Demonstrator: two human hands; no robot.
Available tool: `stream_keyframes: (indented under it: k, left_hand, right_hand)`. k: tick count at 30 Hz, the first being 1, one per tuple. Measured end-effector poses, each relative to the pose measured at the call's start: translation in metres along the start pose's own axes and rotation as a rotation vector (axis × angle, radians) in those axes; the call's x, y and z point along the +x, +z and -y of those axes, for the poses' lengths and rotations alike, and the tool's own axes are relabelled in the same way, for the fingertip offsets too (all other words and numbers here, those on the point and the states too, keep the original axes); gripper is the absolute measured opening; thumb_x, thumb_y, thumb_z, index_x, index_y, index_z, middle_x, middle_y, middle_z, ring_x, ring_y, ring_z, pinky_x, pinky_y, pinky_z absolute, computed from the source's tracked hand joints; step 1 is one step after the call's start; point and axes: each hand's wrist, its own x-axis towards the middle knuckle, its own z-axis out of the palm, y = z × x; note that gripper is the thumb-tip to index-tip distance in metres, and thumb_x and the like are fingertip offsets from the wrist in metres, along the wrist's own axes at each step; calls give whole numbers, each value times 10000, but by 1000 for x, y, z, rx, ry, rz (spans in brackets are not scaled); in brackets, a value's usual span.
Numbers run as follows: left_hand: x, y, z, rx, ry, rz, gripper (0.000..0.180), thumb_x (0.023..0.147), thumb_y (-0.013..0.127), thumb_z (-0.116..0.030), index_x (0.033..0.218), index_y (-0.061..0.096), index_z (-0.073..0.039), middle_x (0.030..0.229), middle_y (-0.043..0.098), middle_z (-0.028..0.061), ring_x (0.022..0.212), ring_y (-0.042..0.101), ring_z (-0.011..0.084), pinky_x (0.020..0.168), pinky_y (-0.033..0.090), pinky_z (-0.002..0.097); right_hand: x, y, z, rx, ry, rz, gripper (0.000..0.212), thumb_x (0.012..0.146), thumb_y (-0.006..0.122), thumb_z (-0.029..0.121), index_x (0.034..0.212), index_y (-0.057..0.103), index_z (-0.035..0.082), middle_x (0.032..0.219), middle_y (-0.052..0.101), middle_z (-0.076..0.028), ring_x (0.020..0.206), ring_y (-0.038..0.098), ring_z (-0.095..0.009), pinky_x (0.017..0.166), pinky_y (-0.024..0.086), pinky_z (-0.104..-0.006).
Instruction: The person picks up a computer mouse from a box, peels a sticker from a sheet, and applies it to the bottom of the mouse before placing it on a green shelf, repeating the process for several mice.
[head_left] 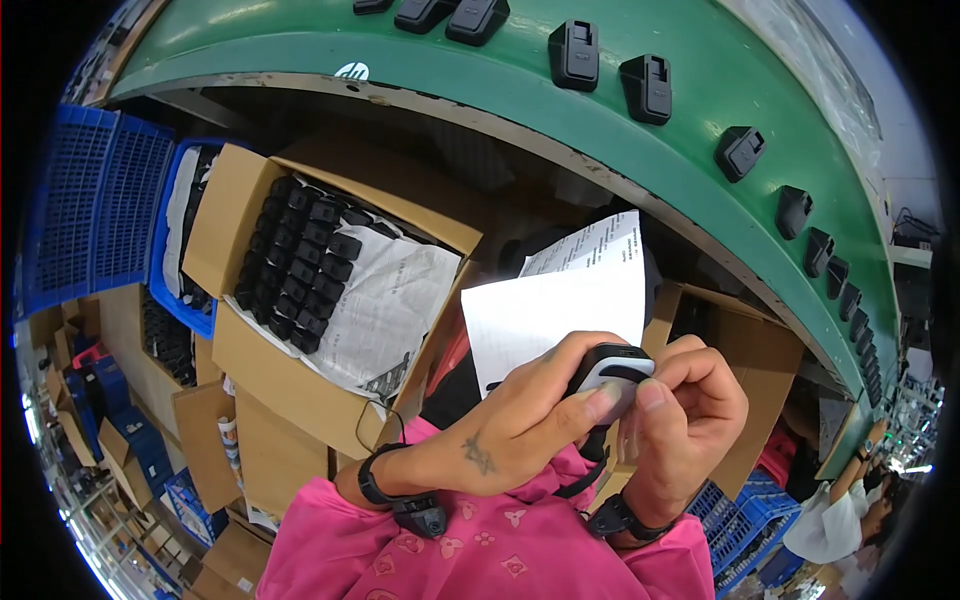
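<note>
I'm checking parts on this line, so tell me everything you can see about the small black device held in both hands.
The small black device looks like moulded plastic, rounded at the corners, with a pale grey panel on the face turned up toward the camera. The left hand wraps it from below and the left, thumb pressed on its front edge; the right hand pinches it from the right. It is held above the lap, just in front of white paper sheets.
</note>
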Motion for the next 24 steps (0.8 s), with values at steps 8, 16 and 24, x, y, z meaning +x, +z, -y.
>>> stream_keyframes:
  k: [8, 16, 24]
  left_hand:
    - [-2, 2, -3, 28, 1, -44, 417, 969, 434, -230, 1328, 390, -23, 1030, 523, 59, 746, 470, 79, 664, 413, 230]
    - [-3, 2, -4, 85, 13, -57, 413, 984, 443, -252, 1307, 383, -2, 1034, 533, 94, 830, 495, 128, 742, 420, 272]
    - [0, -2, -2, -181, -80, -15, 385, 1013, 414, -267, 1295, 387, -7, 993, 513, 57, 799, 490, 86, 710, 423, 234]
  right_hand:
    - [1, 4, 1, -27, -31, 11, 98, 811, 627, -80, 814, 534, -49, 818, 549, -78, 537, 549, -56, 467, 417, -173]
    - [0, 4, -5, -128, -39, -71, 120, 801, 651, -75, 774, 546, -24, 753, 550, -43, 571, 507, -25, 499, 367, -156]
    - [-3, -5, -11, 124, 67, -176, 96, 834, 625, -69, 787, 550, -31, 764, 563, -62, 560, 523, -56, 490, 400, -186]
